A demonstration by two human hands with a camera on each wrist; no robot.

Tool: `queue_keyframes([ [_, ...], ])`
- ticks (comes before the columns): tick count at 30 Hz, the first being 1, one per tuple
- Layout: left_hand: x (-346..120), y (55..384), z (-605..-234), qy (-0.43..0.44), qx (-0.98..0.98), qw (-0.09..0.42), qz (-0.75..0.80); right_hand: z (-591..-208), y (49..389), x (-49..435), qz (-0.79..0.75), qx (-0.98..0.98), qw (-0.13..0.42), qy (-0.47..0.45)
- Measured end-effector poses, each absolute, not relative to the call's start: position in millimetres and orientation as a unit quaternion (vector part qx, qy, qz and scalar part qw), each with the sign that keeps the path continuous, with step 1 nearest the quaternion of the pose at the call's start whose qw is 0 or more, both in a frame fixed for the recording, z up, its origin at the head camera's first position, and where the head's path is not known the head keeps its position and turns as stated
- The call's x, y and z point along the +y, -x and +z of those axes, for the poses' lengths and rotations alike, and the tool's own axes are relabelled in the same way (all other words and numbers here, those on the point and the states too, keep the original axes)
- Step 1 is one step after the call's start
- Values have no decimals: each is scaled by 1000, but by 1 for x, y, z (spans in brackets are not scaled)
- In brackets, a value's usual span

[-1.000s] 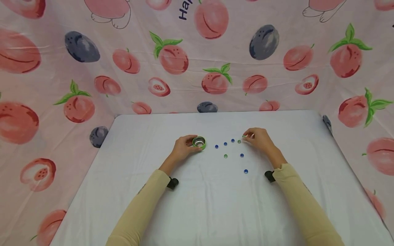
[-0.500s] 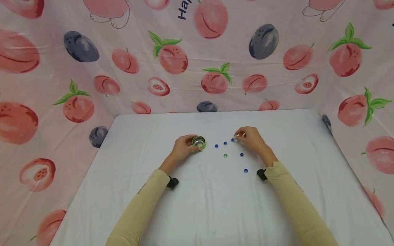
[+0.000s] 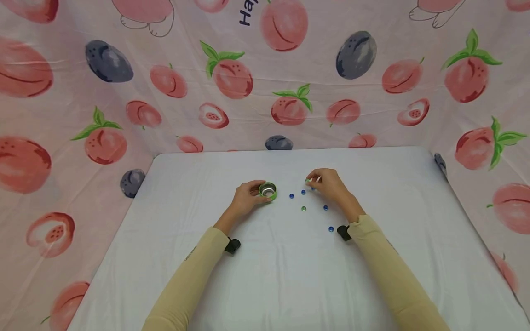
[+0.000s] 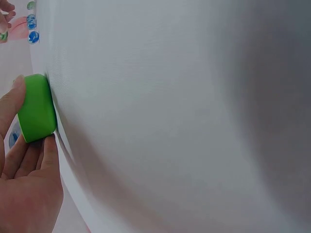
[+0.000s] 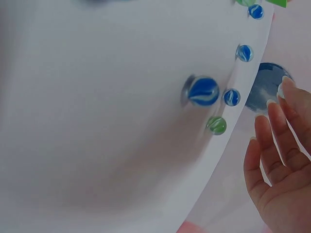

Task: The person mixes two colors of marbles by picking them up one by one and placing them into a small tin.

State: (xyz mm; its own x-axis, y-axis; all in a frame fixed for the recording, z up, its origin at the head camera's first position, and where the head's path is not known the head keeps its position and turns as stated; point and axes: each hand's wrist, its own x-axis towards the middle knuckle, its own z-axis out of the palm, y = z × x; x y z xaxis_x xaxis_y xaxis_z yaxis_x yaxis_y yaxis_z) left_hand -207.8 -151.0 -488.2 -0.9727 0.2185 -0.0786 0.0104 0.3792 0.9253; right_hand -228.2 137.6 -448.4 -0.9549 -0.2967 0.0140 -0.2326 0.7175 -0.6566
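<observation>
My left hand point(image 3: 247, 198) grips a small round green tin point(image 3: 262, 195) with a silvery inside, its mouth facing up. In the left wrist view the tin's green wall point(image 4: 38, 109) stands on the white cloth between thumb and fingers. My right hand point(image 3: 329, 183) pinches a green marble point(image 3: 308, 181) above the table, to the right of the tin. Blue marbles point(image 3: 291, 196) and a green marble point(image 3: 303, 208) lie between the hands. Beneath the right hand a blue marble point(image 3: 313, 188) is partly hidden. Several marbles point(image 5: 203, 91) show swirls in the right wrist view.
Two more blue marbles point(image 3: 325, 208) lie nearer the front, left of the right wrist. A white cloth point(image 3: 273, 266) covers the table. Fruit-printed fabric point(image 3: 248, 115) hangs behind it and along both sides. Each wrist wears a black camera point(image 3: 233, 246).
My right hand has moved left toward the tin with the green marble pinched in it, passing over the marbles at the back. The left hand and tin stay in place.
</observation>
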Motion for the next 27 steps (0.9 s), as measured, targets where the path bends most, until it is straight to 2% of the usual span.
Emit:
queue_keyframes([
  [27,-151,209,-487,-72,833,92,541,-445,230,102,-349,919,48,179],
])
